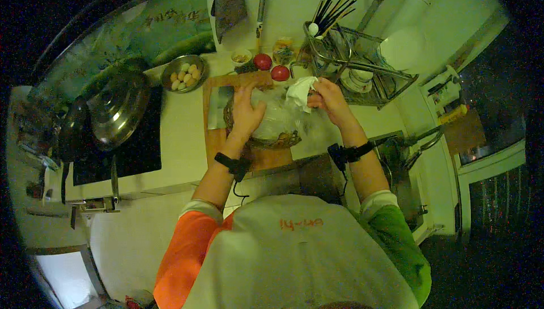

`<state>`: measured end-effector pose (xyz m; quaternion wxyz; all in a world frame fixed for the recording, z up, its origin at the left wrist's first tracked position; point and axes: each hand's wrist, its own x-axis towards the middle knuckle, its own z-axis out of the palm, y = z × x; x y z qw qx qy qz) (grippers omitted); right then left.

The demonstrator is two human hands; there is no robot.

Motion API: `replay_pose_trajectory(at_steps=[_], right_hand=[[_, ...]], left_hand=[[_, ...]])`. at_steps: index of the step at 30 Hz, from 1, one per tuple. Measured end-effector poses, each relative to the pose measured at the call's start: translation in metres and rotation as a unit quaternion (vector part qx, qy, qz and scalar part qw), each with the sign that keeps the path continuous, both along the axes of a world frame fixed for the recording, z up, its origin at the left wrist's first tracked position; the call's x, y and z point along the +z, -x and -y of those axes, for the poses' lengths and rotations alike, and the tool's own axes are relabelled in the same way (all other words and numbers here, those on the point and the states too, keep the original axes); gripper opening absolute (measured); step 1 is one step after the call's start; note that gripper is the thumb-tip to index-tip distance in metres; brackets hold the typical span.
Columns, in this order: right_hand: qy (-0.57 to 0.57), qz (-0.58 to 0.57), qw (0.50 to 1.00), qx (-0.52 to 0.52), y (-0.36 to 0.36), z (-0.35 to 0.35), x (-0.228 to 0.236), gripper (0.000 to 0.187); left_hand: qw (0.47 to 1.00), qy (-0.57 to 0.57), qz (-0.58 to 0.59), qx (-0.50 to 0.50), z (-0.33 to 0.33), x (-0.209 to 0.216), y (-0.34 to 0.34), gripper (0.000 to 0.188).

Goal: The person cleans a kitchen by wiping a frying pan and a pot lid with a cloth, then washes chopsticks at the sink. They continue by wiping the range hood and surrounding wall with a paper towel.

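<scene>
Left hand (245, 113) presses flat on a clear plastic bag (277, 119) over the cutting board (218, 139); right hand (326, 96) pinches its white knotted top (299, 90). Steady the bag; loosen gently.

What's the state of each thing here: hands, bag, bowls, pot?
left hand: flat on the clear plastic bag, pressing
right hand: pinching white bag's bunched top
clear plastic bag: full, sitting in a basket on the cutting board
steel bowl: holding eggs
pot lid: on the pot, closed
two tomatoes: whole, uncut
</scene>
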<state>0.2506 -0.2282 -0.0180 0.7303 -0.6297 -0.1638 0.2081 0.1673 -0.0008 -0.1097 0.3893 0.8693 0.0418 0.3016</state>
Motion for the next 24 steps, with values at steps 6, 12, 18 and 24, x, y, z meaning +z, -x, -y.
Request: replay_pose_trajectory(at_steps=[6, 12, 18, 24], right_hand=[[-0.042, -0.060, 0.993, 0.090, 0.015, -0.013, 0.014, 0.027], [-0.089, 0.022, 0.996, -0.005, 0.028, -0.013, 0.027, 0.024], [-0.253, -0.074, 0.964, -0.024, 0.024, 0.009, 0.046, 0.022], [-0.374, -0.160, 0.912, 0.056, 0.012, 0.037, 0.036, 0.036]], left_hand=[[0.957, 0.196, -0.033, -0.210, 0.032, 0.056, 0.001, 0.052], [0.620, 0.708, -0.002, -0.337, 0.039, 0.056, 0.020, 0.044], [0.508, 0.758, 0.057, -0.405, 0.024, 0.064, 0.042, 0.046], [0.511, 0.756, 0.168, -0.373, -0.005, 0.054, 0.086, 0.048]])
